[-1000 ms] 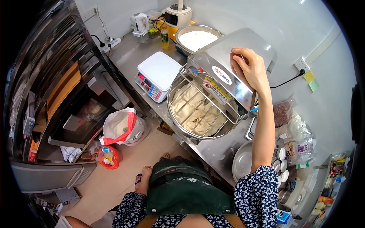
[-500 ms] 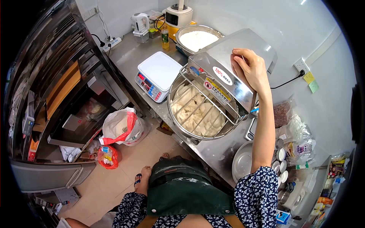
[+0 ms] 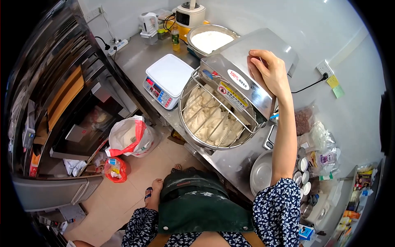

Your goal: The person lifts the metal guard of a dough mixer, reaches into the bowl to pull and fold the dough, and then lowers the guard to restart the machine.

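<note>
My right hand (image 3: pixel 266 71) rests on the side of the steel head of a dough mixer (image 3: pixel 242 70), fingers curled against the metal near its top. Below the head, the mixer's round bowl (image 3: pixel 193 138) holds pale dough (image 3: pixel 210 119) behind a wire guard (image 3: pixel 214 111). My forearm runs down to a blue flowered sleeve (image 3: pixel 277 206). My left hand is out of view.
A white digital scale (image 3: pixel 168 80) sits left of the mixer on the steel counter (image 3: pixel 135 53). Behind are a bowl of flour (image 3: pixel 210 40), a kettle (image 3: pixel 148 21) and a bottle (image 3: pixel 175 37). An empty steel bowl (image 3: pixel 260 173) and small jars lie right. A bagged sack (image 3: pixel 129 138) stands on the floor by an oven rack (image 3: pixel 61 103).
The dough in the bowl has shifted shape and position between frames. My right hand stays on the mixer head. The view has drifted slightly.
</note>
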`<state>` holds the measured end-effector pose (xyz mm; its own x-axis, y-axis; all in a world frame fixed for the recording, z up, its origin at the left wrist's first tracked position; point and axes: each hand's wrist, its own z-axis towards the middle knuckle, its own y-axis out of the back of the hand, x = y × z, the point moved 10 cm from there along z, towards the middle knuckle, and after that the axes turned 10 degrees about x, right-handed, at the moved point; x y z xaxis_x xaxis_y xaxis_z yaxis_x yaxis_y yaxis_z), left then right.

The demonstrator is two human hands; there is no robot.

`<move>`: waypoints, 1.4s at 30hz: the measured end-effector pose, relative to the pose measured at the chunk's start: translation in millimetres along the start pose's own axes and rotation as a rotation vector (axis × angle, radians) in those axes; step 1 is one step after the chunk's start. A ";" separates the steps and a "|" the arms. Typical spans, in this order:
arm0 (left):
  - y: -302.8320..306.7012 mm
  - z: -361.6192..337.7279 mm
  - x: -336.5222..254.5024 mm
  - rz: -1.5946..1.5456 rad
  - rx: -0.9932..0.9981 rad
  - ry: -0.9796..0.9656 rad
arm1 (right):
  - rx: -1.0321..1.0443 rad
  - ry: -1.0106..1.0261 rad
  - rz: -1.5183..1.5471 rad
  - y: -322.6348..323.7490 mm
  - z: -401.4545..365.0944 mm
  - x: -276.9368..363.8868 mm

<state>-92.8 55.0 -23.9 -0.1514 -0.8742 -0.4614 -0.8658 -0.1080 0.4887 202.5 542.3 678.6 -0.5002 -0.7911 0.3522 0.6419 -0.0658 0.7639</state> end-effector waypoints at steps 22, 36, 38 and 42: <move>-1.2 -2.9 3.4 -0.058 0.045 0.045 | -0.006 0.029 0.005 -0.7 -0.1 -4.7; -4.7 9.5 8.4 -0.008 0.011 -0.013 | 0.004 0.002 0.028 -0.8 0.1 -4.6; -5.3 9.5 8.1 -0.008 0.016 -0.011 | 0.007 -0.004 0.026 -0.9 0.4 -4.8; -5.6 8.9 6.2 -0.012 0.027 -0.004 | 0.014 -0.015 0.032 -2.0 0.2 -5.6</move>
<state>-93.2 54.5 -36.1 -0.1429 -0.8713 -0.4696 -0.8800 -0.1053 0.4632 203.9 546.9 675.2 -0.4880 -0.7835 0.3847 0.6498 -0.0318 0.7594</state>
